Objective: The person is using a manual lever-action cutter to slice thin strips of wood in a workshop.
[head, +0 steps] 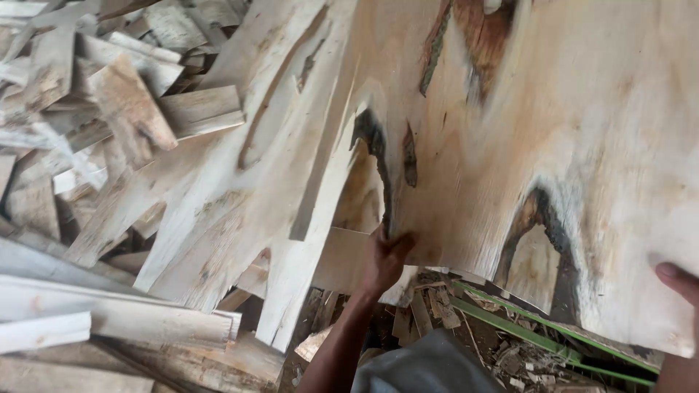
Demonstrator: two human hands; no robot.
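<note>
A large thin sheet of pale wood veneer (582,145) with dark knot holes and ragged edges fills the right and centre of the head view. My left hand (384,258) grips its lower edge near a dark-rimmed split. At the lower right edge, my right hand (678,280) pinches the sheet; only the thumb and part of the hand show. The sheet is lifted and tilted above the pile.
Several torn veneer strips and offcuts (131,116) lie heaped at the left and behind. Stacked pale boards (109,313) sit at the lower left. A green metal frame bar (539,327) runs beneath the sheet, with wood scraps (510,360) on the ground.
</note>
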